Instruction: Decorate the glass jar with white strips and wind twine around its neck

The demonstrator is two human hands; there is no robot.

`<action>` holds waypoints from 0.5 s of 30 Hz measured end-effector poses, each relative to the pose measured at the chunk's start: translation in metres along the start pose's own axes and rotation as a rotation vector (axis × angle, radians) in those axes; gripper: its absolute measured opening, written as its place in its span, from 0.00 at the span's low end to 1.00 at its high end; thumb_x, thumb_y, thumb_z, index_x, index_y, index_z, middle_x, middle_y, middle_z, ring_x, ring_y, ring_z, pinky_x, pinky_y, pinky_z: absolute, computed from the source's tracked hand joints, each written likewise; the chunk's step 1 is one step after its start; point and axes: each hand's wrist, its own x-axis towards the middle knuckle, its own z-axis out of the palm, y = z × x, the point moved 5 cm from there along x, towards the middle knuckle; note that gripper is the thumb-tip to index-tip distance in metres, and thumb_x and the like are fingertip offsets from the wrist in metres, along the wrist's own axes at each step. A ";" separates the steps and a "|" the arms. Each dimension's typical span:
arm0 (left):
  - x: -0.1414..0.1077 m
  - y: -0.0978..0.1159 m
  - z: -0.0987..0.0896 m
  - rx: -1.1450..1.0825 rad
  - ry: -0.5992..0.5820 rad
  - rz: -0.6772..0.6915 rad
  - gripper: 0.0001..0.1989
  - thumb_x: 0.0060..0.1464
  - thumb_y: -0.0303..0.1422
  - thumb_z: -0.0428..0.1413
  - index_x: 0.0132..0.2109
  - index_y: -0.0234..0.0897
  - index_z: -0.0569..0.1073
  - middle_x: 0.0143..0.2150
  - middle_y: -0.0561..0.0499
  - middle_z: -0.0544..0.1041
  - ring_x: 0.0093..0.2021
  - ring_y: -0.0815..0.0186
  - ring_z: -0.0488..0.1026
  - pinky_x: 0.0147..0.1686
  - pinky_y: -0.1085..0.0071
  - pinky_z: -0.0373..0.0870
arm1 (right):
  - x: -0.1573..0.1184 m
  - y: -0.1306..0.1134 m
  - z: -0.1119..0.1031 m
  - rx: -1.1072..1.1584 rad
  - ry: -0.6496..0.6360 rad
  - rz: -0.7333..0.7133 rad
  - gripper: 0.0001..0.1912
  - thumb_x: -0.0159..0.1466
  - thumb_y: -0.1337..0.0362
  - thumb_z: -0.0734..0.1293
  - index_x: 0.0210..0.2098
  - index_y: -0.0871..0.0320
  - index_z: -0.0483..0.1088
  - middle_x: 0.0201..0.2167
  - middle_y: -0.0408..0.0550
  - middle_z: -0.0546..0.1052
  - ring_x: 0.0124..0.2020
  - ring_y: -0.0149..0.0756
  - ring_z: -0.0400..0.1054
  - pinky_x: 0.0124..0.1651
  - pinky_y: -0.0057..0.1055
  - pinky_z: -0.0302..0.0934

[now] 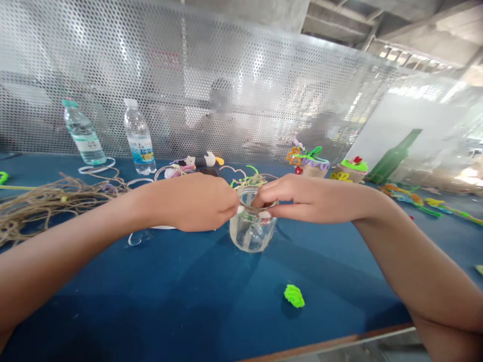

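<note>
A clear glass jar [252, 234] with pale strips on its side stands upright on the blue table [158, 301]. My left hand [206, 203] is closed at the left side of the jar's rim, its thumb against the glass. From the right, my right hand [292, 198] grips the rim, with its thumb outside and fingertips reaching into the mouth. A bright green fuzzy piece [294, 296] lies on the table in front of the jar, towards the right.
Tangled twine [56, 203] covers the left side. Two water bottles [86, 138] [140, 146] stand behind it, before a perforated metal screen [151, 75]. Decorated pots [315, 168] [350, 172] and a green bottle [394, 158] are at the back right.
</note>
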 end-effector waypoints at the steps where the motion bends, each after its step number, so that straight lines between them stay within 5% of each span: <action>1: 0.000 0.001 0.000 0.014 -0.002 0.012 0.11 0.59 0.23 0.48 0.29 0.32 0.70 0.25 0.51 0.71 0.22 0.69 0.61 0.24 0.70 0.48 | -0.001 0.001 0.000 -0.009 -0.009 0.007 0.12 0.66 0.71 0.56 0.36 0.63 0.71 0.32 0.48 0.74 0.32 0.31 0.66 0.35 0.29 0.54; 8: 0.002 0.002 -0.003 -0.013 0.114 -0.025 0.15 0.62 0.26 0.44 0.28 0.32 0.69 0.24 0.52 0.70 0.21 0.71 0.60 0.23 0.71 0.49 | -0.001 0.001 0.001 -0.030 -0.003 0.001 0.15 0.66 0.57 0.60 0.33 0.62 0.70 0.28 0.46 0.73 0.29 0.30 0.64 0.33 0.28 0.53; 12: 0.004 -0.001 -0.002 -0.031 0.090 -0.057 0.15 0.62 0.27 0.46 0.26 0.33 0.67 0.23 0.52 0.70 0.20 0.70 0.62 0.22 0.70 0.49 | 0.005 0.005 0.003 -0.060 0.130 0.146 0.15 0.65 0.64 0.60 0.22 0.61 0.65 0.20 0.42 0.69 0.22 0.25 0.59 0.27 0.27 0.49; 15: 0.004 -0.004 -0.002 -0.051 0.075 -0.065 0.13 0.61 0.26 0.47 0.28 0.32 0.67 0.25 0.53 0.71 0.21 0.71 0.63 0.22 0.71 0.49 | 0.004 0.001 0.004 -0.085 0.120 0.093 0.14 0.64 0.69 0.59 0.22 0.61 0.66 0.20 0.42 0.69 0.21 0.25 0.58 0.27 0.26 0.48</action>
